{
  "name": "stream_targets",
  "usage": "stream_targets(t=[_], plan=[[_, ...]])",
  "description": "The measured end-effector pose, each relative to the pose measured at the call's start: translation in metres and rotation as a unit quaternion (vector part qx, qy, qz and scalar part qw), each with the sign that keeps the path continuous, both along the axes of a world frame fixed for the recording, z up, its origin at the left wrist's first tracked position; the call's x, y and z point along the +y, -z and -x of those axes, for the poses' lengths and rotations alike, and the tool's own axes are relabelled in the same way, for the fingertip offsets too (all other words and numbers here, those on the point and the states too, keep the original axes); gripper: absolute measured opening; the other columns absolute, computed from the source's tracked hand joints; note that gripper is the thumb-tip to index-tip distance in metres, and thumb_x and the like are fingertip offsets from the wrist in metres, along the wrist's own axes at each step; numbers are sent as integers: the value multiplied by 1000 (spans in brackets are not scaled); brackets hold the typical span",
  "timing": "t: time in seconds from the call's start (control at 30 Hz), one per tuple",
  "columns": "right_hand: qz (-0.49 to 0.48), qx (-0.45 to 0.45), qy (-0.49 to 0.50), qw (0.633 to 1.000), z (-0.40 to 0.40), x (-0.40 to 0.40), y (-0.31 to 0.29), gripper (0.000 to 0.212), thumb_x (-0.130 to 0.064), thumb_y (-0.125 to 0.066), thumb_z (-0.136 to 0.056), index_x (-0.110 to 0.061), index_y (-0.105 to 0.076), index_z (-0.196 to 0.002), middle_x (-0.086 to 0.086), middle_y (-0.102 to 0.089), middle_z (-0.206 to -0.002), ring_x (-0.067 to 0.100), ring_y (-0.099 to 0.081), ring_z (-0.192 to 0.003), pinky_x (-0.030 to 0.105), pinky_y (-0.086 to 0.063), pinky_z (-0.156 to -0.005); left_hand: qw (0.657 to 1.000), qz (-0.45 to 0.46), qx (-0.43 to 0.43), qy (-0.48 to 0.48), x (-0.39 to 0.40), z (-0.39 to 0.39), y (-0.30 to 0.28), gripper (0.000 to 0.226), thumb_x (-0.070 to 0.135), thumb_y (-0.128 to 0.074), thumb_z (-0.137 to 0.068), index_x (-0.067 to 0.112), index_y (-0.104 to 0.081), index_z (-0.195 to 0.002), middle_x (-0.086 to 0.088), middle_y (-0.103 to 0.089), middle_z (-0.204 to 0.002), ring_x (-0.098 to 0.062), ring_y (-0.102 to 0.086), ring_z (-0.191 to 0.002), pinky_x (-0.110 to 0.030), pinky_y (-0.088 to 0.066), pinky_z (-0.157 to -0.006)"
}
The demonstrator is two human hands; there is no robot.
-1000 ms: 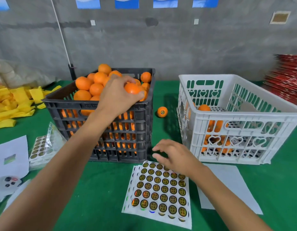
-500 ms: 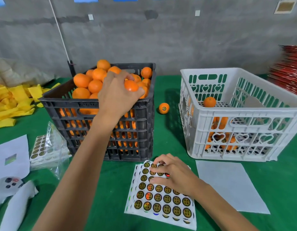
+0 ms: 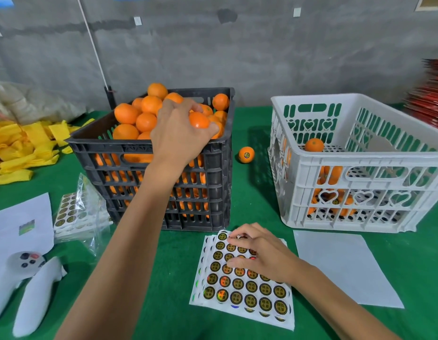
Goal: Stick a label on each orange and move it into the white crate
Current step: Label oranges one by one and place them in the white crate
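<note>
Worktop [image 3: 249, 182] in green, two crates: black crate [image 3: 151, 153] heaped with oranges, white crate [image 3: 360, 168] right, several inside. Loose labelled orange [image 3: 246, 154] between. Left hand [image 3: 181, 133] gripping one orange [image 3: 199, 120] over black crate. Right hand [image 3: 257, 253], fingers curled, pinching at label sheet [image 3: 245, 290].

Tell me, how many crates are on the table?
2: a black crate at left, heaped with oranges, and a white crate at right, partly filled. None seem hidden.
</note>
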State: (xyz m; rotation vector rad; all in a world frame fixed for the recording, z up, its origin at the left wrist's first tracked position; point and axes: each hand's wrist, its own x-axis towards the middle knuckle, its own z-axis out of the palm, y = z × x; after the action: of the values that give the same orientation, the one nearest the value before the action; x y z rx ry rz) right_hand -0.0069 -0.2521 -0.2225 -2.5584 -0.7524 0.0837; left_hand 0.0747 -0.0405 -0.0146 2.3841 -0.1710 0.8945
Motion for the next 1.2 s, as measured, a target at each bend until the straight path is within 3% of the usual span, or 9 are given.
stream_targets(t=[0.2,0.4,0.5,0.7,0.9,1.03,1.2], plan=[[0,-12,14,1000,3,5,-3,71,-69,-55,-90,-29,-52,-149,-24,-41,-112,0,-36,-108,17,-29,-99,1000,2,5,-3,-1,2,-2,42,50,-70,-81,32,-65,-119,-1,-52,-125,-25,-55,-117,-34,-41,-72],[-44,29,35,998,6,-12,-8,90,-88,-53,-80,-37,-42,-153,-30,-38,-146,-8,-33,-132,26,-29,-118,1000,8,-4,6,0,2,1,42,49,-70,-84,32,-64,-122,-1,-51,-126,-23,-52,-120,-34,-40,-74],[14,23,60,998,4,-34,-11,102,-96,-54,-68,-38,-46,-151,-30,-33,-152,-7,-25,-138,27,-19,-121,1000,3,-9,1,0,1,2,44,49,-70,-84,31,-64,-123,-2,-51,-125,-22,-52,-120,-34,-41,-74],[11,32,40,999,1,-27,1,86,-82,-53,-83,-36,-43,-154,-21,-35,-159,1,-25,-143,29,-16,-121,1000,9,-14,-7,-2,1,3,43,50,-71,-83,32,-64,-121,-1,-52,-124,-21,-52,-120,-34,-41,-75],[-33,-12,42,999,-3,-25,5,60,-67,-52,-93,-32,-60,-142,-19,-50,-150,0,-40,-132,34,-29,-117,1000,8,-19,-7,-1,0,3,43,51,-71,-83,32,-64,-122,-1,-52,-121,-22,-53,-117,-35,-42,-74],[-45,-93,30,994,0,-25,8,40,-53,-59,-98,-30,-72,-128,-20,-59,-137,5,-49,-121,33,-38,-108,1000,16,-21,-3,-1,0,5,44,53,-71,-82,33,-64,-121,2,-51,-119,-19,-53,-111,-34,-41,-73],[-17,-269,-6,963,4,-25,7,26,-39,-70,-96,-25,-78,-117,-14,-73,-113,11,-64,-98,32,-54,-86,999,15,-32,2,0,-1,6,42,53,-71,-82,34,-65,-119,2,-52,-119,-18,-53,-111,-33,-41,-72]])
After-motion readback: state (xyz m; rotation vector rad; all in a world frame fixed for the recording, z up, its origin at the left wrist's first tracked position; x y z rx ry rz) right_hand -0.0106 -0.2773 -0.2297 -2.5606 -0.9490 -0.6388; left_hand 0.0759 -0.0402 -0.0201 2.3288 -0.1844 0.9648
